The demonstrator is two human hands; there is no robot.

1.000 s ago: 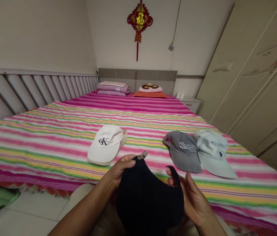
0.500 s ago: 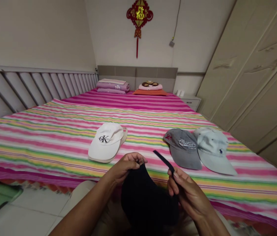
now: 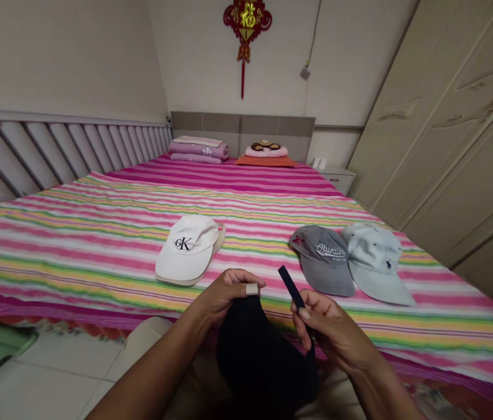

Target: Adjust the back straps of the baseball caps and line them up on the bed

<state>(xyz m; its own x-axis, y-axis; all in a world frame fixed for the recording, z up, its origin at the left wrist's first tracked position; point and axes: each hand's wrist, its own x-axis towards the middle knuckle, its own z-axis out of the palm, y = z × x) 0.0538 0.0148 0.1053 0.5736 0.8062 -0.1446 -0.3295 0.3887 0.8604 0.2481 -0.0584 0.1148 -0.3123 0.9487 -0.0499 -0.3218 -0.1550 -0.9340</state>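
A black cap (image 3: 264, 356) hangs low in front of me, its back opening toward the bed. With thumb and fingers, my left hand (image 3: 228, 294) pinches the cap's left edge, where a pale rectangular piece that looks like a buckle (image 3: 252, 289) shows at the thumb. On the other side my right hand (image 3: 320, 321) grips the cap's dark strap (image 3: 290, 286), whose free end sticks up above the fingers. The strap end and the buckle-like piece are apart. Beyond my hands, a white cap (image 3: 189, 248) lies on the left.
A grey cap (image 3: 325, 262) and a pale blue cap (image 3: 377, 265) overlap on the right of the striped bed sheet (image 3: 110, 233). Folded bedding (image 3: 198, 150) is stacked by the headboard (image 3: 276, 129). A green stool (image 3: 3, 347) stands on the floor at left.
The pale buckle-like piece has turned its flat face toward me at my left thumb. My right hand has shifted slightly, and the strap's free end stands more upright.
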